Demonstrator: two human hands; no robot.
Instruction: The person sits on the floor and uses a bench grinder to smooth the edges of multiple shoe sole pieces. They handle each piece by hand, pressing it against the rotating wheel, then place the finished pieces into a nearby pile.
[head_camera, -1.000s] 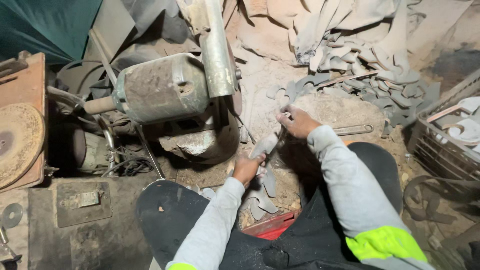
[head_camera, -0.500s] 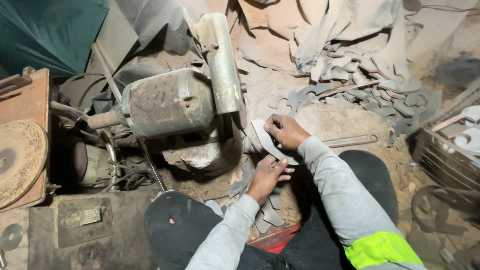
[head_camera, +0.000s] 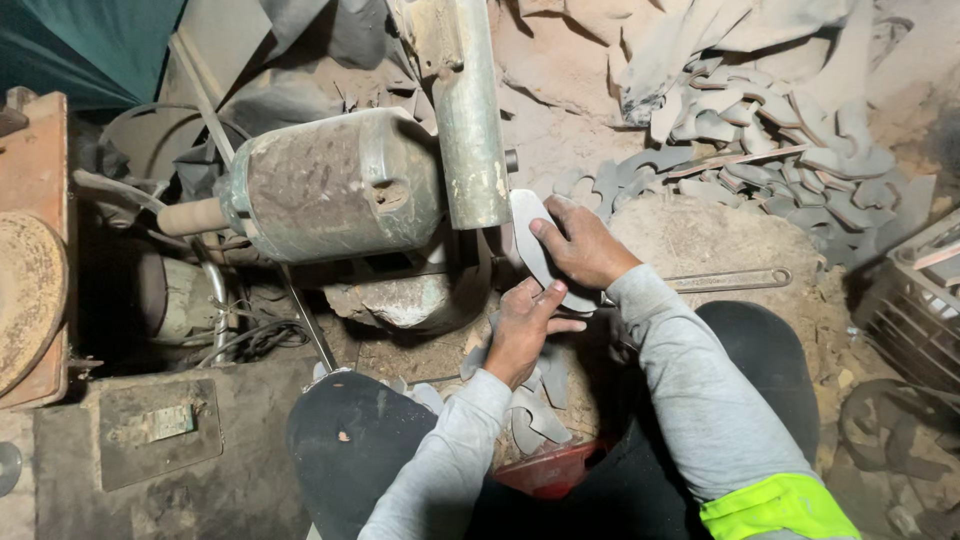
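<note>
Beside the grinder wheel guard (head_camera: 470, 110), head view: curved grey metal blade (head_camera: 535, 245) held edge-on to it, probably for grinding. Right hand (head_camera: 585, 245) fingers grasping upper part; left hand (head_camera: 525, 330) fingers gripping lower end, steadying. Below the guard, more blades (head_camera: 535, 415) piled between knees; beyond it, blank heap (head_camera: 790, 160).

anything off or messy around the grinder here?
Yes. Curved metal blanks lie in a loose heap on the dirt, not stacked. A long wrench lies on the ground beside the right hand. The motor housing is caked in rust-coloured dust.
</note>
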